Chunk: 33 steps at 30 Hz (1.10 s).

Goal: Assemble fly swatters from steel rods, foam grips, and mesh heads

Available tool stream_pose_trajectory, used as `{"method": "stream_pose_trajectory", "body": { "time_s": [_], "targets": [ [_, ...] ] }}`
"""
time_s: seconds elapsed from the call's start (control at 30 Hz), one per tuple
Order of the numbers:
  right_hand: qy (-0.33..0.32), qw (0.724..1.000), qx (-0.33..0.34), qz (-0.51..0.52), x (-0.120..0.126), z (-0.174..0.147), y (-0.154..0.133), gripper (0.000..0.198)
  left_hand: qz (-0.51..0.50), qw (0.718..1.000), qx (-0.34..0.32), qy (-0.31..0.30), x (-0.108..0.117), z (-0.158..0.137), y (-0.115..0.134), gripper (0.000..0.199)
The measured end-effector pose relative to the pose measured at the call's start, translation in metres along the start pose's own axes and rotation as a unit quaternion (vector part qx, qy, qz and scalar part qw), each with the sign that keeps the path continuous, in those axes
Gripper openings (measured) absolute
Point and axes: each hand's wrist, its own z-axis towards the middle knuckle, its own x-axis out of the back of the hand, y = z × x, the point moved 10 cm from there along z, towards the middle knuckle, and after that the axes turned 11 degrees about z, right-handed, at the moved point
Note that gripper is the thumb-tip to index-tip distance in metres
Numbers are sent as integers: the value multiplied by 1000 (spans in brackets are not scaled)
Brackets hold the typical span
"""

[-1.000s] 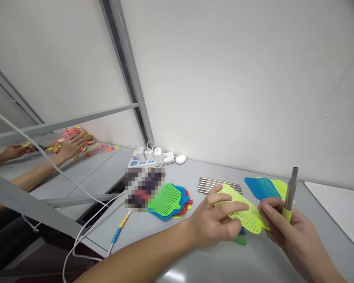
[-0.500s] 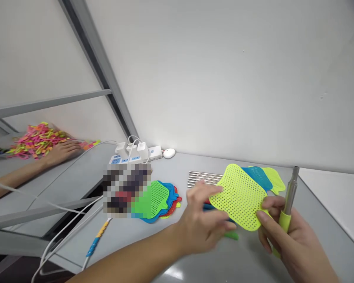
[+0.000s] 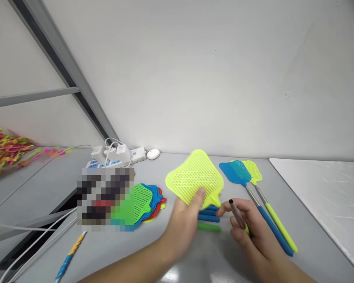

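Observation:
A yellow perforated fly swatter head (image 3: 199, 173) is pinched in my left hand (image 3: 183, 222), thumb on its front and the other fingers hidden behind. Its short neck points down and right, close to the fingertips of my right hand (image 3: 253, 226). That hand is closed around a telescopic metal rod (image 3: 237, 214) with a yellow grip, its bare end tilted up towards the head. Beneath the swatter head lie blue handles (image 3: 209, 217) and a green handle (image 3: 209, 227). To the right rest a blue swatter (image 3: 271, 228) and a yellow swatter (image 3: 279, 224), both with rods and handles.
Stacked green, blue, red and yellow swatter heads (image 3: 143, 198) lie on the left, partly behind a pixelated patch. Behind them are a power strip (image 3: 138, 154) with chargers and a white mouse-like object (image 3: 153, 154). White cables run down the left. A white sheet (image 3: 321, 184) covers the right side.
The yellow swatter head has passed from my right fingers to my left hand and moved left. My right hand keeps the rod, now tipped forward. The view has turned right; another person's arm is gone from sight.

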Motion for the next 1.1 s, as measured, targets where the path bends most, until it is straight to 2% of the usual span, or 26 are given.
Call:
{"method": "stream_pose_trajectory", "body": {
  "time_s": [0.07,0.13,0.23,0.33,0.47,0.7,0.83,0.93,1.03,1.1],
  "targets": [
    [-11,999,-4,-31,2,1,-2,22,-54,996,-46,44,10,12,20,27],
    [-20,997,-28,-66,3,3,3,24,-85,991,-82,63,16,17,31,25],
    [-39,990,-64,-120,3,7,14,25,-92,986,-91,108,27,12,26,22],
    [-60,977,-32,-202,-3,10,12,24,-84,979,-95,158,38,1,12,22],
    [-85,956,19,-281,-12,8,5,27,-75,983,-87,146,39,-1,5,24],
    [-96,961,-11,-258,-10,7,14,26,-75,978,-92,170,45,-1,14,23],
    [-97,961,-22,-257,-7,8,18,25,-33,983,-99,150,42,-1,15,27],
    [-93,959,-20,-268,-5,9,18,24,10,981,-104,166,45,-2,14,25],
    [-85,950,3,-299,-1,9,14,24,25,978,-99,184,50,-1,11,24],
    [-69,932,40,-352,3,9,9,23,39,978,-100,179,50,0,11,22]
  ]
}}
